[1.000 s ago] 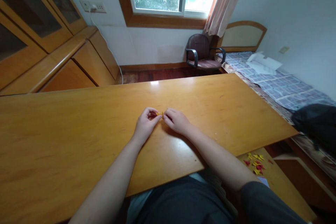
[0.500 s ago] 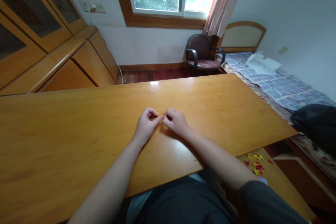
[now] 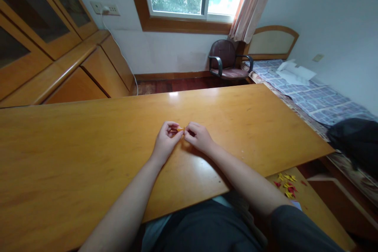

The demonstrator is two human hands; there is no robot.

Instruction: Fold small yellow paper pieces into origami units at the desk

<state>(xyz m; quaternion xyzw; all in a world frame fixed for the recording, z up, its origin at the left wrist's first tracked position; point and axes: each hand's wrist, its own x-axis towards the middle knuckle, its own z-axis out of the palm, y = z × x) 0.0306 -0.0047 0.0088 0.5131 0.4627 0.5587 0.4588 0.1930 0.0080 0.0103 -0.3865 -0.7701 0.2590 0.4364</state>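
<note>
Above the middle of the wooden table (image 3: 88, 157), both hands meet at a small piece of yellow folded paper (image 3: 180, 129). My left hand (image 3: 165, 140) is closed, pinching the paper's left part between thumb and fingers. At its right end, my right hand (image 3: 199, 138) grips it with thumb and forefinger, the other fingers curled in. Fingers cover much of the paper, so its full shape is hidden. Several small folded yellow and red paper pieces (image 3: 289, 187) lie on a lower wooden surface at the right, beyond my right forearm.
A pale sheet or pad (image 3: 296, 204) shows partly beside the folded pieces. An office chair (image 3: 224, 61) stands past the table's far edge. To the right are a bed (image 3: 319, 94) and a black bag (image 3: 354, 141); a wooden cabinet (image 3: 97, 63) stands on the left.
Both hands stay at nearly the same spot with the yellow paper. The left fingers have shifted slightly around it.
</note>
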